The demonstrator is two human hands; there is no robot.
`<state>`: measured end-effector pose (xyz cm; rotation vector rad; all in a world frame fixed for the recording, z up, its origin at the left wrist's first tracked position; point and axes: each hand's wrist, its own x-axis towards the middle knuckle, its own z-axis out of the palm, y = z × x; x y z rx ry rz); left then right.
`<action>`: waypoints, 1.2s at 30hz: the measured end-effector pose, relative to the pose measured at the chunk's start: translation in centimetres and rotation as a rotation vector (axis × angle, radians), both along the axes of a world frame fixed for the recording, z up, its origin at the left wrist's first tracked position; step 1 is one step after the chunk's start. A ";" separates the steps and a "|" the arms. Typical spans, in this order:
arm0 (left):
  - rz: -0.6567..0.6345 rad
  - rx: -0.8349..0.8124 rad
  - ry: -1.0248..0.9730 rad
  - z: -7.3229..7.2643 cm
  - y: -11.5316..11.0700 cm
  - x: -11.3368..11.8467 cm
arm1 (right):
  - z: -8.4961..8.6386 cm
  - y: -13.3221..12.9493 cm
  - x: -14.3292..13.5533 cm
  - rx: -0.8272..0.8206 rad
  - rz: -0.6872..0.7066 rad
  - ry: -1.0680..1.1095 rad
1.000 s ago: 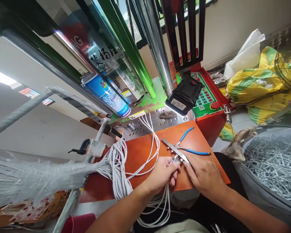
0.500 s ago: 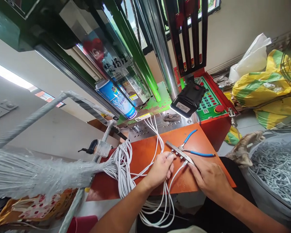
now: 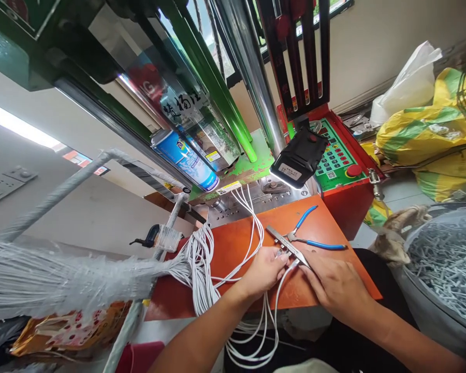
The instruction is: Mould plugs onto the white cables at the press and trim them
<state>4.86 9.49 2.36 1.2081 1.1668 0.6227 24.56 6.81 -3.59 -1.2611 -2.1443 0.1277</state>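
My right hand (image 3: 336,285) grips the lower right end of a metal bar-shaped fixture (image 3: 287,245), which is tilted over the orange board (image 3: 236,243). A white cable with a connector (image 3: 294,264) sits at the fixture near my right fingers. My left hand (image 3: 267,269) is closed at the fixture's near side, its thumb and fingers pinching a small cable connector (image 3: 280,253). Blue-handled pliers (image 3: 293,235) lie open on the board just beyond the fixture. White cables (image 3: 262,347) hang in loops below my left hand.
A big bundle of white cables (image 3: 200,264) lies on the board's left. Behind stand a green press (image 3: 243,140), a blue spray can (image 3: 186,160), a black lamp (image 3: 301,158) and a red control box (image 3: 347,207). On the right is a bin of white scraps (image 3: 446,264).
My left hand has shifted slightly right and down along the fixture, its fingers now closer to the cable at my right hand. The whole view has shifted a little.
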 end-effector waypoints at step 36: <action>0.243 0.114 0.186 1.4 0.5 -5.3 | 0.4 0.0 0.1 0.053 0.007 0.041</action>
